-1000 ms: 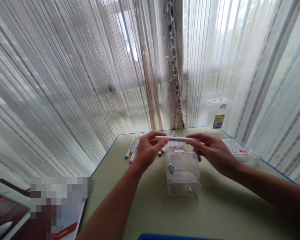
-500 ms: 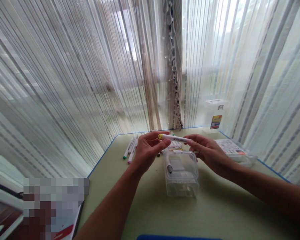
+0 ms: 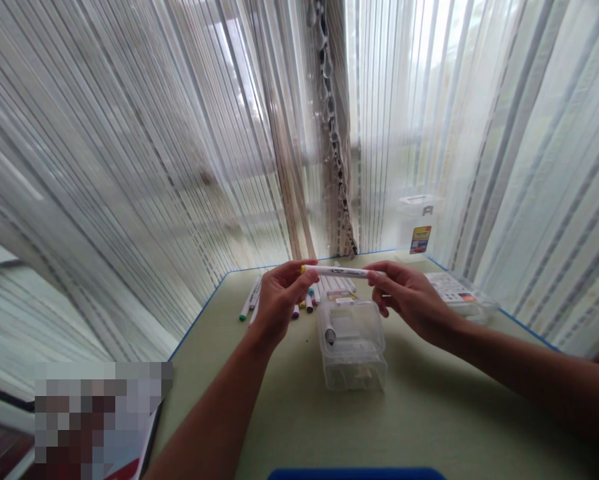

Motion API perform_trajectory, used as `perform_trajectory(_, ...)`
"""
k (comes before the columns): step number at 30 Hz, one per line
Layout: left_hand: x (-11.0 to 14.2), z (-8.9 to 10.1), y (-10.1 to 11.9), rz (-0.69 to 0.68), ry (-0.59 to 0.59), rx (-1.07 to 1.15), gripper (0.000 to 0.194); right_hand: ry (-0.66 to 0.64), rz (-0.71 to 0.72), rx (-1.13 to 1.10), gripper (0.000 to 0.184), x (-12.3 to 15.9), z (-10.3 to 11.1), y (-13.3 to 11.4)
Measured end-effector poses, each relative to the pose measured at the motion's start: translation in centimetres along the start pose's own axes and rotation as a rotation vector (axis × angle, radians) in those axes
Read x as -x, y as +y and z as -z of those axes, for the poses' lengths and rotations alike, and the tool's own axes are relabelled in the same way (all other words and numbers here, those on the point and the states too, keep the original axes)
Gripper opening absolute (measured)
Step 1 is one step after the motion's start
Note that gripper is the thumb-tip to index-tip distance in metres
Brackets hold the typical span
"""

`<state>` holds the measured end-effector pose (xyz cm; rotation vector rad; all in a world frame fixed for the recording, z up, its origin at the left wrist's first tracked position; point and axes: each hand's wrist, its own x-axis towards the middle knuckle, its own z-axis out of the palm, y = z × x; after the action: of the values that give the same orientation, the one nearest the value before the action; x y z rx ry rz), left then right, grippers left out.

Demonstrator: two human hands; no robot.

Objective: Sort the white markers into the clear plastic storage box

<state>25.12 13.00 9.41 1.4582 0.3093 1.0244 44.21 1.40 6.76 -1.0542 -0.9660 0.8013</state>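
White plastic marker [image 3: 346, 272], slim and smooth, stretched nearly level between my two hands.

My left hand [image 3: 278, 300] pinches it near the yellow end, my right hand [image 3: 413, 293] grips the other end with thumb and fingers, so it's up off the table with its dark lettering showing. Just below is a see-through boxy plastic box [image 3: 373, 369] with rounded corners; a grey-tipped marker [image 3: 330, 330] shows through it, can't tell if inside or behind. More white markers [image 3: 253, 298] lie past my left hand, and a flat clear case [image 3: 456, 290] sits beyond my right. Pale green tabletop [image 3: 299, 413] gives me elbow room this side of the box, edged in blue, with stringy, striped curtains [image 3: 189, 133] right behind the far edge.
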Motion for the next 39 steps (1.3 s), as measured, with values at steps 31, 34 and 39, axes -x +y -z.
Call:
perform_trajectory(31,0.1,0.7,-0.8,0.033,-0.074,-0.043,0.026,-0.011,0.0,0.037,0.036,0.1,0.2,-0.2)
perform_trajectory(34,0.0,0.6,-1.0,0.041,-0.038,-0.115,0.024,0.02,0.029,0.113,0.036,0.0,0.5,0.3)
perform_trajectory(39,0.0,0.4,-1.5,0.035,-0.006,-0.207,0.026,0.027,0.072,0.276,0.037,0.1,1.0,0.8)
